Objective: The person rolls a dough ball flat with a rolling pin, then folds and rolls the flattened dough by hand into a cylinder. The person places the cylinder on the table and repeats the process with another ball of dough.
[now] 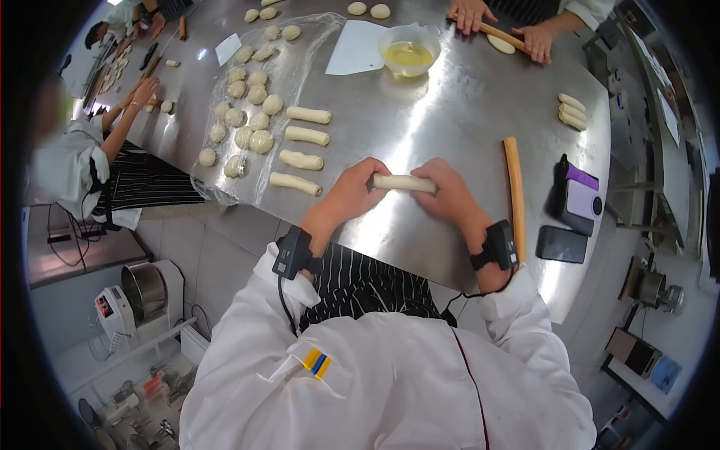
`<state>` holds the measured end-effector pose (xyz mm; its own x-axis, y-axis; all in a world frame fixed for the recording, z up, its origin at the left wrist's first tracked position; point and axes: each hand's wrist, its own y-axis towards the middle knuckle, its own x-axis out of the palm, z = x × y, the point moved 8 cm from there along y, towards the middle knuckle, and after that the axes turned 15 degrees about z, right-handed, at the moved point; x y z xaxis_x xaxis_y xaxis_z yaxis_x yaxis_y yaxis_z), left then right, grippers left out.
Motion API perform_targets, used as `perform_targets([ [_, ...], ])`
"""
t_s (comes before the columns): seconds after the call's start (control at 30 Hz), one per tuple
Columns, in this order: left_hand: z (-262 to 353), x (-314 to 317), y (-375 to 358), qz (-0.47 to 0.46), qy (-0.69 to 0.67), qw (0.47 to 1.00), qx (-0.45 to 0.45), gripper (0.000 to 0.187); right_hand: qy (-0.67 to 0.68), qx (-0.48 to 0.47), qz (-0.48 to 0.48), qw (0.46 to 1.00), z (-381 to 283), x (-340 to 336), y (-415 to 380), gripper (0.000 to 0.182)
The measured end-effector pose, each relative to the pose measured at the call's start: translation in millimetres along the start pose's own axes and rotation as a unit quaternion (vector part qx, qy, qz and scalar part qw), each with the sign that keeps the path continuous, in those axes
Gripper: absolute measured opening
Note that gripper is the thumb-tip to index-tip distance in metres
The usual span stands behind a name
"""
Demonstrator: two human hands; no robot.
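A pale dough roll (403,182) lies level between my two hands, close above or on the steel table. My left hand (358,187) closes its thumb and fingers on the roll's left end. At the other end, my right hand (448,191) grips it with curled fingers. Left of my left hand, several finished-looking dough cylinders (302,160) lie in a column. Beyond them, round dough balls (261,142) rest under or on clear plastic film (294,97). A wooden rolling pin (514,187) lies to the right of my right hand.
The steel table (457,120) carries a bowl of yellow liquid (409,54), a white sheet (352,49), a purple device (581,196) and a black phone (562,244). Across it, a co-worker's hands (534,41) hold a rolling pin. Another person (82,157) works at left.
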<state>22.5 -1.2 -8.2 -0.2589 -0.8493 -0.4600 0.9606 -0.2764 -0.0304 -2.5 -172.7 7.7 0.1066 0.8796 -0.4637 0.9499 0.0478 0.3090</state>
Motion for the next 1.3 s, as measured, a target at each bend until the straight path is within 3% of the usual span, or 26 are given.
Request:
perform_targets([
  [0.03,-4,-2,-4,0.011,0.0,1.0,-0.004,0.028,0.003,-0.007,-0.009,1.0,-3,3,0,0.032],
  [0.1,-8,-9,-11,0.051,-0.184,0.981,-0.034,0.033,0.077,-0.005,-0.01,0.997,-11,7,1,0.032],
  [0.13,-18,-5,-18,0.01,-0.214,0.972,-0.092,0.038,0.11,0.034,-0.021,0.993,-4,15,-2,0.033],
  [0.17,-24,-2,-25,-0.039,-0.225,0.965,-0.128,0.04,0.111,0.027,-0.031,0.993,-9,19,-2,0.033],
  [0.23,-29,-7,-35,-0.04,-0.241,0.958,-0.151,0.032,0.132,0.114,-0.093,0.98,-5,37,-4,0.033],
  [0.33,-42,-32,-32,0.009,-0.185,0.959,-0.217,0.024,0.169,0.174,-0.132,0.961,-3,58,10,0.033],
  [0.5,-45,-108,30,0.081,-0.119,0.982,-0.123,0.022,0.256,0.281,-0.184,0.906,-11,101,68,0.032],
  [0.67,-13,-195,107,0.158,-0.14,0.976,-0.053,0.026,0.263,0.124,-0.048,0.956,-49,113,171,0.033],
  [0.73,-18,-212,123,0.183,-0.175,0.967,-0.035,0.026,0.207,0.102,-0.051,0.972,-52,122,192,0.034],
  [0.8,-36,-229,126,0.248,0.1,0.964,0.019,0.025,0.148,0.083,-0.053,0.984,-40,131,194,0.035],
  [0.83,-47,-230,122,0.247,0.097,0.964,0.017,0.025,0.078,0.055,-0.034,0.995,-19,134,188,0.036],
  [0.87,-56,-237,111,0.292,0.082,0.953,-0.009,0.024,0.008,0.026,-0.013,1.0,-6,132,185,0.036],
  [0.97,-66,-230,63,0.359,0.04,0.932,-0.039,0.019,0.004,0.053,-0.014,0.999,0,110,159,0.036],
  [1.03,-67,-205,23,0.367,0.08,0.927,0.018,0.019,-0.014,0.01,-0.021,1.0,5,97,129,0.034],
  [1.1,-60,-176,-20,0.391,0.186,0.896,0.101,0.031,-0.03,-0.042,-0.023,0.998,1,87,99,0.033],
  [1.3,-45,-128,-98,0.431,0.282,0.851,0.1,0.057,-0.099,-0.11,0.014,0.989,-25,51,0,0.027],
])
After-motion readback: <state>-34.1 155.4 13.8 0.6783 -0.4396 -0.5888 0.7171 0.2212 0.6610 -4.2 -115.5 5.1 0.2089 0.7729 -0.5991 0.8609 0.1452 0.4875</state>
